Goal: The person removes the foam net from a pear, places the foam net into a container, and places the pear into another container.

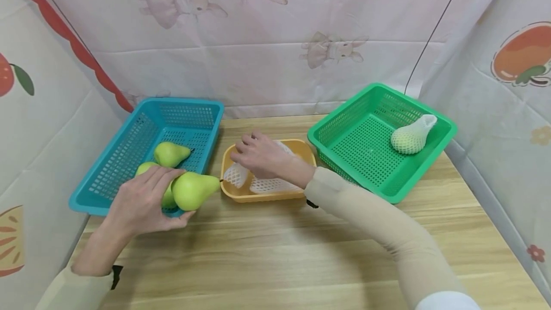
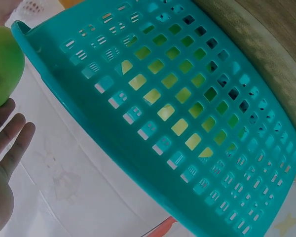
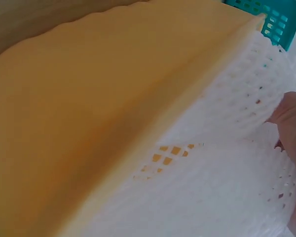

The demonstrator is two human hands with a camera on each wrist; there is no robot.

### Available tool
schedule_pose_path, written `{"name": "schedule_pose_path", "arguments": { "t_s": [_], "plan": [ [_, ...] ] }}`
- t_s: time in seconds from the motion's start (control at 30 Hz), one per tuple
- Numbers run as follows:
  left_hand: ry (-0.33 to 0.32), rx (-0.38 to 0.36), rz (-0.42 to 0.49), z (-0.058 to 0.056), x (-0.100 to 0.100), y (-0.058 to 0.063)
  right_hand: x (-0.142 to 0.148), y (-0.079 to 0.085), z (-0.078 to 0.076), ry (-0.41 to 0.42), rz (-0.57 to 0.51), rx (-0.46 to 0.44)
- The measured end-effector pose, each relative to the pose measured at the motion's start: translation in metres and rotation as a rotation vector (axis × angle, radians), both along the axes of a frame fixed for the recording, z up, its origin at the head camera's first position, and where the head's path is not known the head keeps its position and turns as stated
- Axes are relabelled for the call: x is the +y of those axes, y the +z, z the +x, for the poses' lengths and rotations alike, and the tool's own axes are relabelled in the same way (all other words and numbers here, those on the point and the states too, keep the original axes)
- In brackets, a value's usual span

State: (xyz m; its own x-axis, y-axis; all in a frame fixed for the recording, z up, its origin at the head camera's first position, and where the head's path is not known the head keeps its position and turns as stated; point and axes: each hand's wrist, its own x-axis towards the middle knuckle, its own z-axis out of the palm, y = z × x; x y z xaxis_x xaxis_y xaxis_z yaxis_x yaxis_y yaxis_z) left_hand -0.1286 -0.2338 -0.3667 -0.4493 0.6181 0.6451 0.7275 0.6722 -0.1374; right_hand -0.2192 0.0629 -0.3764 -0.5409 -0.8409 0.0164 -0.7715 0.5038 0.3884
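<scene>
My left hand [image 1: 144,200] grips a green pear [image 1: 194,191] over the front right rim of the blue basket [image 1: 82,201]; its stem points right. In the left wrist view part of the pear [image 2: 5,66] shows at the edge, against the fingers. Behind the hand, another pear [image 1: 171,154] lies in the blue basket, and more green fruit is partly hidden by the fingers. Over the small orange basket [image 1: 258,198], my right hand [image 1: 269,157] pinches a white foam net sleeve [image 1: 235,175]. More foam net sleeves [image 1: 273,185] lie under that hand.
At the right stands a green basket [image 1: 361,149] holding a pear in a foam net [image 1: 411,137]. All the baskets are on a wooden table [image 1: 275,257]. Printed cloth [image 1: 258,71] hangs behind and at both sides.
</scene>
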Motion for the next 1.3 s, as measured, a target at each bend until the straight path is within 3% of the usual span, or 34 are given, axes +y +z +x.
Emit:
{"name": "schedule_pose_path", "arguments": {
  "t_s": [0.17,0.37,0.6,0.8,1.03,1.3],
  "plan": [
    [0.000,-0.003,0.000,-0.001,-0.001,-0.001,-0.001,0.001,0.000,-0.036,0.019,-0.051],
    [0.002,-0.001,0.000,-0.001,-0.001,0.000,0.006,0.012,0.001,-0.088,-0.004,-0.116],
    [0.010,-0.009,-0.030,-0.002,-0.002,0.003,0.022,0.029,0.006,-0.074,-0.079,-0.057],
    [0.011,0.013,-0.049,-0.002,-0.006,0.008,0.040,0.036,0.017,-0.036,-0.210,0.011],
    [0.002,0.034,-0.050,-0.005,-0.009,0.009,0.063,0.029,0.033,0.028,-0.386,0.112],
    [0.043,-0.004,-0.060,-0.003,-0.012,0.012,0.084,0.006,0.052,0.056,-0.572,0.151]
  ]
}}
